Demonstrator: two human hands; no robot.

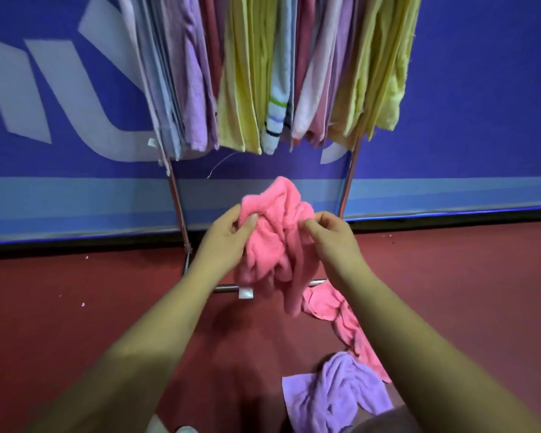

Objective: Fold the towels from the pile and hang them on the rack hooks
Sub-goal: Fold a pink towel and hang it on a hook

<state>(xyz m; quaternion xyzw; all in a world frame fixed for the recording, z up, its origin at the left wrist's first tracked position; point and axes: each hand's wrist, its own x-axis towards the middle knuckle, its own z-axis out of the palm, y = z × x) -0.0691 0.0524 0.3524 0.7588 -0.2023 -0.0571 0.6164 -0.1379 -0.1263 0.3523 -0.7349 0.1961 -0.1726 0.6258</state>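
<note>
A crumpled pink towel point(274, 242) hangs in the air in front of the rack. My left hand point(227, 235) grips its left side with the thumb on top. My right hand point(334, 237) pinches its right edge. Behind it stands the metal rack point(177, 198), hung with several folded towels point(247, 76) in lilac, yellow, striped white and pale pink. On the red floor lie a second pink towel point(344, 320) and a lilac towel point(334, 392), both loose and crumpled, at my lower right.
A blue wall banner point(481, 104) with white lettering runs behind the rack. The rack's low crossbar point(225, 288) carries a white tag. Red floor point(75, 307) spreads to the left and right.
</note>
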